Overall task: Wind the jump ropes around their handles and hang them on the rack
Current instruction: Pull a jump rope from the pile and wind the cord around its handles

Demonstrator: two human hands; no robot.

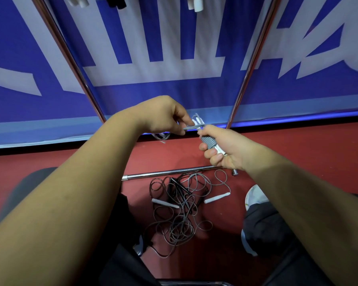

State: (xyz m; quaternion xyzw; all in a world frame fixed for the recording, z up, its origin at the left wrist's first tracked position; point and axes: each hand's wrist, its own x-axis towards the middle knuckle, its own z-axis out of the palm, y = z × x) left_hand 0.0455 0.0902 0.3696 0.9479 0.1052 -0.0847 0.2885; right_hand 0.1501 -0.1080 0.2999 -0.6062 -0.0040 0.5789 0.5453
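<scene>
- Surface: a red floor (298, 145), seen from above by a person whose dark-trousered legs frame the lower edge; one white shoe (255, 196) shows at the right.
- Backdrop: a blue banner (174, 93) with large white lettering runs the full width behind the floor.
- Rack (70, 58): two chrome uprights rise in front of the banner and lean apart toward the top of the view; its base bar (163, 174) lies across the floor, just beyond the rope pile.
- Hung handles (196, 4): white and black handle ends hang at the top edge, between the uprights.
- Right hand (225, 147): fingers curled tightly round the white handles (220, 150), held in the air above the base bar.
- Orientation: the handles' long axis runs diagonally, the far end pointing up and left toward the banner, the near end down and right into the palm.
- Grey rope (209, 142): several turns are coiled crosswise round the handles; a free length leads left from the far end.
- Left hand (165, 116): thumb and fingertips pinch that free length just beside the handles' far end, the other fingers bent.
- Pile of loose ropes (180, 215): tangled dark and grey loops on the floor between the legs, with two white handles and black handles lying among them.
</scene>
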